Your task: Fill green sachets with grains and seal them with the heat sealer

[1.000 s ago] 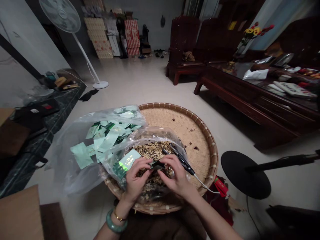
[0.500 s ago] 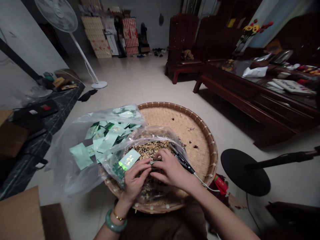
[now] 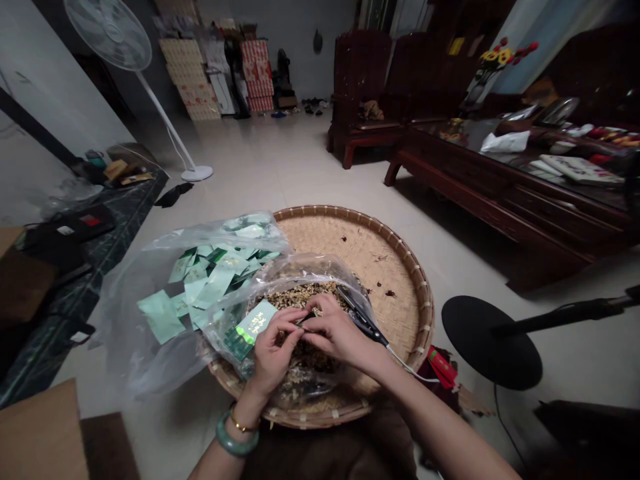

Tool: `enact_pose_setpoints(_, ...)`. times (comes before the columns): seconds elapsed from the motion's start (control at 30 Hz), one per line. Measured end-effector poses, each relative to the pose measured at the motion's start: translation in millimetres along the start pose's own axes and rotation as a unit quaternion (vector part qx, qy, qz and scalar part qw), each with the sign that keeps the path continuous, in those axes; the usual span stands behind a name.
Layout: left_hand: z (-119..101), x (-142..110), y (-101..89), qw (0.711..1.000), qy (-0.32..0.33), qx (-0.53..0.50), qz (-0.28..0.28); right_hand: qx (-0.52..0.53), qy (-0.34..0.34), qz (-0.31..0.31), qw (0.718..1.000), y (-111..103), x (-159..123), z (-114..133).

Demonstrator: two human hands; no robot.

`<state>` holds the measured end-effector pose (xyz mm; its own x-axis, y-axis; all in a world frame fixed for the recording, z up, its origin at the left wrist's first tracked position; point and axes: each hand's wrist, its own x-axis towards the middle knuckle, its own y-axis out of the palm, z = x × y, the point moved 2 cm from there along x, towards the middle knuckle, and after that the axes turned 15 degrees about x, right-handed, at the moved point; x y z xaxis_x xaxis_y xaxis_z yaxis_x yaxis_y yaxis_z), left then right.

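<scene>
Both my hands are over an open clear plastic bag (image 3: pixel 327 267) of loose, dark and tan dried bits (image 3: pixel 295 293). My left hand (image 3: pixel 275 343) is closed, its fingertips meeting those of my right hand (image 3: pixel 335 330), also in a pinch. A small dark thing shows between the fingertips, too hidden to name. Beside my left hand lies a pale green packet (image 3: pixel 263 315) with gold characters. A black tool like a hair straightener (image 3: pixel 361 319), with a white cord, rests on the bag just beyond my right hand.
The bag sits in a round woven bamboo tray (image 3: pixel 425 293) with dark scraps on it. Left of it, a large plastic bag (image 3: pixel 150 360) holds several green packets (image 3: pixel 215 283). A black round stand base (image 3: pixel 493 341) is on the right, a cardboard box (image 3: pixel 40 427) at lower left.
My fingertips have drawn closer together and shifted slightly up; the bit of green seen between them is now hidden. My left hand has moved slightly right. The packet and black tool stay put.
</scene>
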<state>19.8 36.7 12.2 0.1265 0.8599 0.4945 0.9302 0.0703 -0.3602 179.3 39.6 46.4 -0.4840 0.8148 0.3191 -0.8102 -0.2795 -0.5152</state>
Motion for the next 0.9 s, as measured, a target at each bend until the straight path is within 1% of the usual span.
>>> enact_pose_setpoints(0.07, -0.5, -0.3, 1.7, 1.000, -0.007, -0.010, 0.001, -0.012, 0.006, 0.019, 1.000, -0.1, 2.4, -1.3)
enact_pose_setpoints(0.13, 0.0, -0.5, 2.7, 1.000, -0.021, -0.013, -0.005, -0.015, 0.002, 0.024, 1.000, -1.2, 3.7, -0.8)
enact_pose_setpoints(0.2, 1.4, -0.1, 3.0, 0.999, -0.043, -0.015, -0.023, 0.007, -0.006, -0.002, 1.000, -2.4, 3.4, 0.1)
enact_pose_setpoints(0.27, 3.1, 0.9, 2.7, 0.996, -0.075, -0.015, -0.055, 0.064, 0.003, -0.059, 0.996, -2.5, 1.6, -1.1)
enact_pose_setpoints(0.3, 4.0, 1.5, 2.6, 0.993, -0.093, -0.015, -0.073, 0.102, 0.018, -0.098, 0.990, -2.0, 0.4, -2.9)
enact_pose_setpoints(0.37, 5.1, 2.4, 3.1, 0.986, -0.130, -0.015, -0.102, 0.183, 0.069, -0.169, 0.966, 0.6, -2.2, -8.9)
enact_pose_setpoints(0.43, 5.1, 2.8, 4.3, 0.980, -0.159, -0.016, -0.118, 0.261, 0.133, -0.204, 0.934, 4.9, -4.0, -15.8)
enact_pose_setpoints(0.53, 2.9, 2.6, 5.6, 0.974, -0.184, -0.014, -0.131, 0.367, 0.207, -0.190, 0.887, 10.6, -4.2, -22.5)
enact_pose_setpoints(0.63, 0.0, 2.4, 4.1, 0.971, -0.201, -0.011, -0.126, 0.431, 0.242, -0.189, 0.849, 11.5, -3.9, -23.9)
enact_pose_setpoints(0.7, -0.5, 2.4, 1.8, 0.970, -0.216, -0.010, -0.110, 0.450, 0.245, -0.206, 0.834, 10.7, -4.4, -23.3)
enact_pose_setpoints(0.77, 0.4, 2.4, -0.8, 0.968, -0.233, -0.010, -0.098, 0.457, 0.230, -0.234, 0.827, 9.9, -5.8, -22.5)
enact_pose_setpoints(0.83, 2.4, 2.1, -2.5, 0.965, -0.246, -0.013, -0.093, 0.455, 0.213, -0.252, 0.827, 10.4, -8.0, -21.9)
enact_pose_setpoints(0.9, 4.8, 1.4, -2.3, 0.963, -0.254, -0.019, -0.088, 0.448, 0.207, -0.253, 0.832, 12.6, -10.3, -21.7)
